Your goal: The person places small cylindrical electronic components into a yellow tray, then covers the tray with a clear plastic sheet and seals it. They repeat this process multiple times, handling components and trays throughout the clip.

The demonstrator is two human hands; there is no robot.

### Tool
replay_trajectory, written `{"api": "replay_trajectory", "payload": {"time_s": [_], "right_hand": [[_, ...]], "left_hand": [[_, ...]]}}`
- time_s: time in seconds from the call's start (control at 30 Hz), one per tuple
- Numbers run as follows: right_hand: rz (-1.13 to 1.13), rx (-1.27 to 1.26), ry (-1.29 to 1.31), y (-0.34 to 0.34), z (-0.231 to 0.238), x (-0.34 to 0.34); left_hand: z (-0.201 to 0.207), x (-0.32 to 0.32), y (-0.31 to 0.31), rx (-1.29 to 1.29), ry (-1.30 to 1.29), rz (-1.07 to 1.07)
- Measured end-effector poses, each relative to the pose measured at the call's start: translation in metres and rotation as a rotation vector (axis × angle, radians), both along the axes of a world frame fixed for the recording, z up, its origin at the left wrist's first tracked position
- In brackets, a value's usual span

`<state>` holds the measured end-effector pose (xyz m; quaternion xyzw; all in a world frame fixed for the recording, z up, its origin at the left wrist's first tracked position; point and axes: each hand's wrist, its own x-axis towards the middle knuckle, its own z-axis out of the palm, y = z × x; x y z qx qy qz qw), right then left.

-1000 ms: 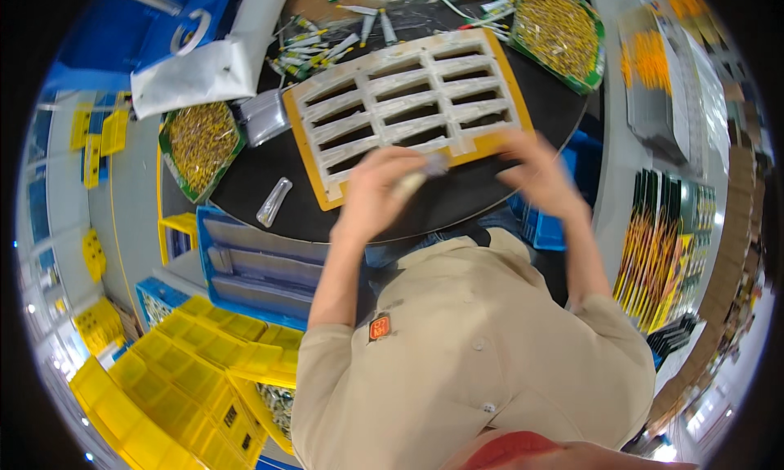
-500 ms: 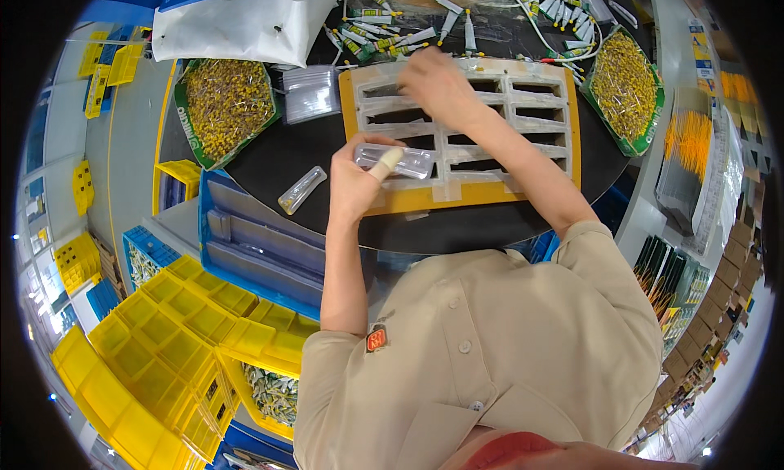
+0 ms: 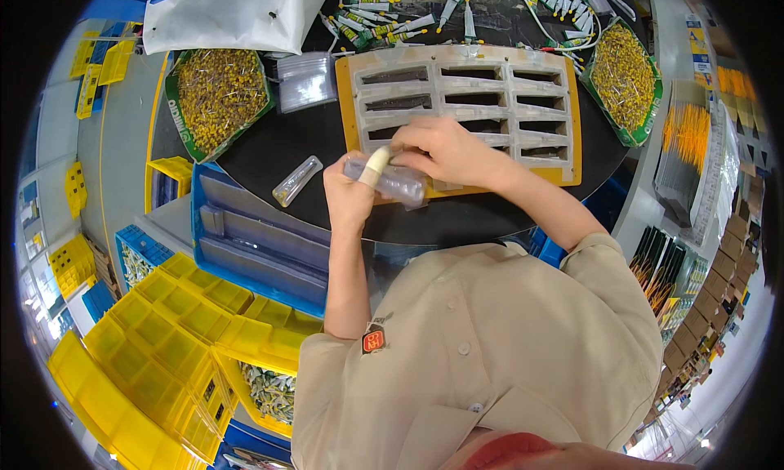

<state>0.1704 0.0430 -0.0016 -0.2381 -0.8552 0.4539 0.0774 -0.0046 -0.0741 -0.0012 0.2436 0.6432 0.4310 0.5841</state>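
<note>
My left hand (image 3: 349,191) is wrapped round a clear plastic blister shell (image 3: 402,184), with a pale finger cot on the thumb. Close against that thumb is my right hand (image 3: 447,150), its fingers bent and pinched together; whatever is between them is hidden. Both hands are over the near left corner of a yellow-edged frame (image 3: 576,127) with several rectangular slots. Left of my left hand, another clear blister shell (image 3: 298,181) lies on the black table, something yellowish at its lower end.
Green boxes of yellow-tipped small parts flank the frame, one left (image 3: 220,98) and one right (image 3: 625,86). Small glue-like tubes (image 3: 384,21) are scattered at the back. Stacked clear plastic pieces (image 3: 306,82) lie left of the frame. A blue bin (image 3: 261,241) and yellow crates (image 3: 147,323) stand lower left.
My right hand has come back from the far slots of the frame to my left hand, its fingers now pinched. The held blister shell has moved slightly nearer and tilted.
</note>
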Motion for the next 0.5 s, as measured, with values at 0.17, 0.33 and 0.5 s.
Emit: {"api": "replay_trajectory", "payload": {"time_s": [0.17,0.33,0.5], "right_hand": [[-0.411,0.640,0.114,-0.020,0.000,0.006],[-0.063,0.265,0.082,-0.041,-0.007,0.013],[-0.314,0.438,0.203,-0.049,-0.012,0.022]], "left_hand": [[-0.001,0.010,-0.024,0.156,0.112,-0.090],[-0.005,0.019,-0.041,0.009,0.039,-0.009],[0.011,0.033,-0.036,0.172,0.193,-0.122]]}}
